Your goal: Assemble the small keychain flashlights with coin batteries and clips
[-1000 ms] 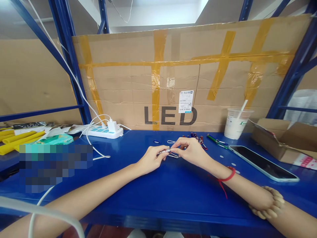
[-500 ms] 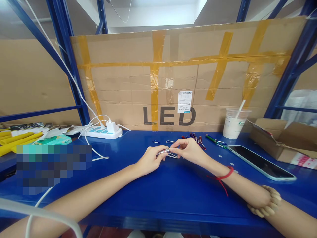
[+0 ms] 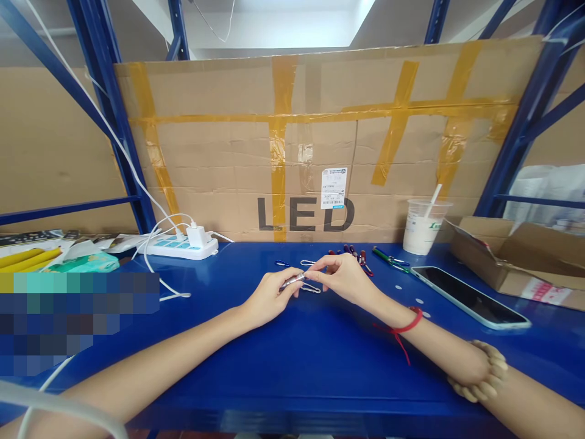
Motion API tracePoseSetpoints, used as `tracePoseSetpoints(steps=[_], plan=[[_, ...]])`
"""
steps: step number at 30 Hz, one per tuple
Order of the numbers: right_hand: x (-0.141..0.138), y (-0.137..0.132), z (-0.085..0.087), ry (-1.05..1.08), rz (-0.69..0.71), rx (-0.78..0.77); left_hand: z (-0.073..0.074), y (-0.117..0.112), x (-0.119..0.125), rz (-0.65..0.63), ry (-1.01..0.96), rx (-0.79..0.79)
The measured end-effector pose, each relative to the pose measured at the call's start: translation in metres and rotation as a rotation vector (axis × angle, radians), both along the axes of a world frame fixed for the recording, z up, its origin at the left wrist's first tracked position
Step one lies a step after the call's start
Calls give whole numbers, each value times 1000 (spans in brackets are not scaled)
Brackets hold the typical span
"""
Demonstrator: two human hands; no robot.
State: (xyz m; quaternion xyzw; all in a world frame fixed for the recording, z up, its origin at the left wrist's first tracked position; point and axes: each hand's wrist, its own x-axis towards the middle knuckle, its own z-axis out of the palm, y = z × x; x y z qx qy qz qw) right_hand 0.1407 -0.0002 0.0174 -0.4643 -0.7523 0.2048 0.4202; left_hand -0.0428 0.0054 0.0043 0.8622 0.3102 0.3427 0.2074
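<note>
Both my hands meet over the blue table near its middle. My left hand (image 3: 267,300) is closed, pinching a small silver carabiner (image 3: 292,280) between thumb and fingers. At the carabiner's right end, the thumb and forefinger of my right hand (image 3: 345,277) are pressed together on it. Partly behind the fingers lies a silver carabiner (image 3: 312,289). Just beyond are another silver carabiner (image 3: 307,263) and a blue carabiner (image 3: 282,263). A group of dark red carabiners (image 3: 364,263) lies behind my right hand, with green ones (image 3: 388,258) to their right.
A phone (image 3: 470,297), a cup with a straw (image 3: 423,228) and an open cardboard box (image 3: 512,256) stand at the right. To the left are a white power strip (image 3: 183,246) with cables and yellow rolls (image 3: 30,259). Taped cardboard (image 3: 219,158) closes the back.
The whole view has shifted a little, so things sit further left. My hands keep almost the same pinch on the silver carabiner.
</note>
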Motion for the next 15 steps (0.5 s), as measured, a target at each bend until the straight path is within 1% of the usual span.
tracePoseSetpoints(steps=[3, 6, 10, 13, 15], plan=[[2, 1, 0, -4, -7, 2, 1, -1, 0, 3, 2, -5], [2, 0, 0, -29, 60, -31, 0, -2, 0, -10, 39, -1], [3, 0, -3, -141, 134, -72, -4, -3, -1, -14, 125, 35], [3, -1, -7, -232, 176, -16, -6, -4, -2, 7, 175, 93], [3, -2, -9, -290, 223, 48, -6, -5, -2, -5, 209, 129]])
